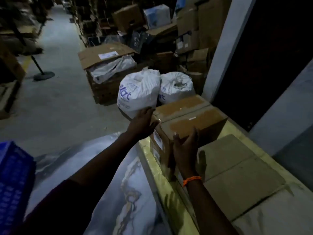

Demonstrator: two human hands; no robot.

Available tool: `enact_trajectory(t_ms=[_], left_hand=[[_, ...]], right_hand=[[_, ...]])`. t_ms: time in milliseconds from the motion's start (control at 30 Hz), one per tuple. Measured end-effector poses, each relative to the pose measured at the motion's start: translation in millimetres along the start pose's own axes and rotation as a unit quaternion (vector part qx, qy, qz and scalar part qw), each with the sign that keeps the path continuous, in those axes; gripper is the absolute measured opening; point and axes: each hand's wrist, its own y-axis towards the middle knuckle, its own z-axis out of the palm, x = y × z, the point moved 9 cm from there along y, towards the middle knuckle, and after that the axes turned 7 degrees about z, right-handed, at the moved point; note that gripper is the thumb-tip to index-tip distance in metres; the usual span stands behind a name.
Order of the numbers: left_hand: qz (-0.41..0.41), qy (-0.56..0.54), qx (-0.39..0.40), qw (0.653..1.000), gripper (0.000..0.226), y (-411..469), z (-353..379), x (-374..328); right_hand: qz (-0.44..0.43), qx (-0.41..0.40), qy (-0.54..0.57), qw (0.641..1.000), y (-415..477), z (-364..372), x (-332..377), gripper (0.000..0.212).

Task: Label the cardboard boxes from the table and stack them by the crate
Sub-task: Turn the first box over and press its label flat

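The cardboard box (pixel 194 119) stands on the far end of the table (pixel 160 184), which has a yellowish plastic cover. The left hand (pixel 142 123) lies flat against the box's far left edge, with straight fingers reaching a little over the top. The right hand (pixel 184 150) presses on the near side with its fingers stretched upward to the top edge (an orange thread (pixel 192 180) is around this wrist). No finger curls around the box. A white label (pixel 158 139) is on its left face. A flatter box (pixel 237 175) lies just beside it, nearer to the person. Two white sacks (pixel 138 94) stand behind the table, and a blue crate (pixel 13 175) is at the lower left.
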Motion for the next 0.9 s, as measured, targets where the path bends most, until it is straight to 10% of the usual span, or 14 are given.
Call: enact_trajectory(t_ms=[200,367,567,900], left_hand=[[-0.156,-0.069,0.076,0.982,0.082,52.3,41.3,26.1],[-0.185,-0.163,0.075,0.966,0.038,74.3,67.2,40.7],[-0.232,-0.240,0.081,0.939,0.065,42.8,61.7,45.6],[-0.326,-0.344,-0.126,0.872,0.056,-93.0,-34.7,50.5]], right_hand=[[0.112,0.017,0.024,0.993,14.2,13.2,-46.4,0.100],[0.133,0.024,0.052,0.989,23.3,20.5,-55.8,0.100],[0.172,0.002,0.111,0.979,23.3,5.6,-45.4,0.097],[0.159,0.112,0.137,0.971,8.5,31.9,-8.5,0.089]])
